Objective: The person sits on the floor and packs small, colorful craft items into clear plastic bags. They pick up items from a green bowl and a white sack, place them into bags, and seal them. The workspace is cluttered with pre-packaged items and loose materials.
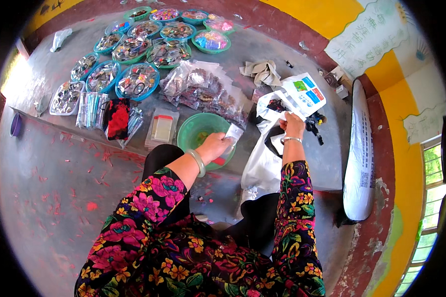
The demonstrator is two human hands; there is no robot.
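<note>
Two hands grip — left hand (214,145) pinches a small clear plastic packet (233,132) above the round green plastic bowl (191,129); right hand (293,123) clutches the white plastic bag (267,163) — near the concrete ledge's front edge (327,173).

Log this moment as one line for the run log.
left hand: holds small clear bag over green bowl | right hand: grips white bag | surface: concrete ledge

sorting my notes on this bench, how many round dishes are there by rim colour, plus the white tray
Blue-rimmed round dishes: 6
Green round dishes, counting the big green bowl by the left hand: 7
White rectangular tray: 1
Total: 14
The far dishes are small, so their rim colours are less certain.
</note>
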